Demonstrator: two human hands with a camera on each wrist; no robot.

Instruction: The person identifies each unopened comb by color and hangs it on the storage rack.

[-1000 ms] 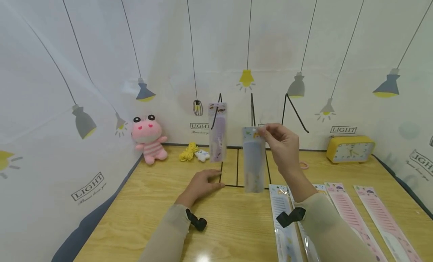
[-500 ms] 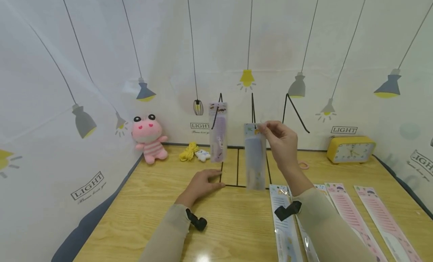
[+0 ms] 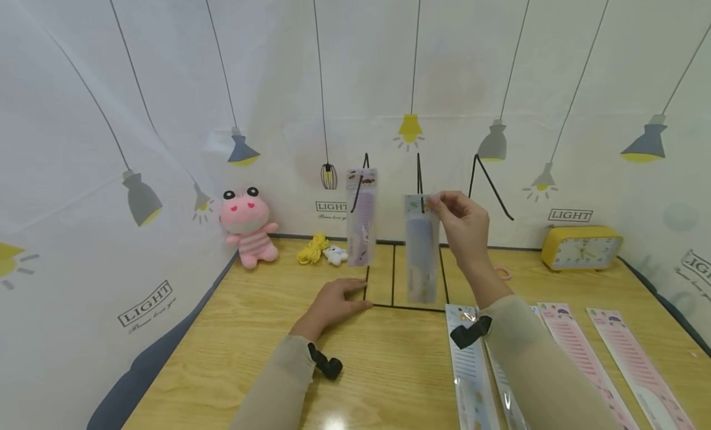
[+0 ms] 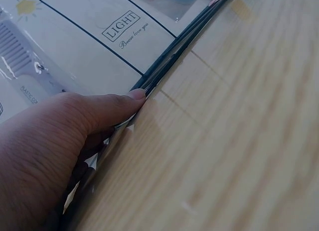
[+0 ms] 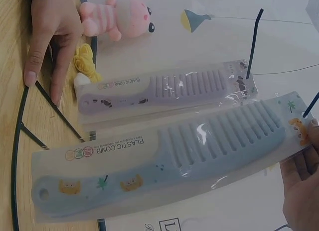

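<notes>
My right hand (image 3: 463,229) pinches the top right corner of a blue plastic comb (image 5: 219,146) in a clear packet, hanging upright before the middle hook of a black wire display rack (image 3: 411,308). In the right wrist view the hook's tip (image 5: 310,105) meets the hole at the packet's top. A purple packaged comb (image 3: 361,226) hangs on the left hook. Low at the rack's left side, my left hand (image 3: 336,303) rests on the base wire with fingers fairly straight; in the left wrist view its thumb (image 4: 117,109) lies along the dark wire.
Packaged blue combs (image 3: 469,362) and pink combs (image 3: 633,356) lie on the table at right. The right hook (image 3: 494,186) carries nothing. Behind stand a pink plush toy (image 3: 250,229), yellow cord (image 3: 313,249), a small white figure (image 3: 336,255) and a yellow clock (image 3: 582,248).
My right hand has raised the blue comb slightly and moved it away from me, so the middle hook's tip now shows in front of the packet's top. The left hand stays on the rack.
</notes>
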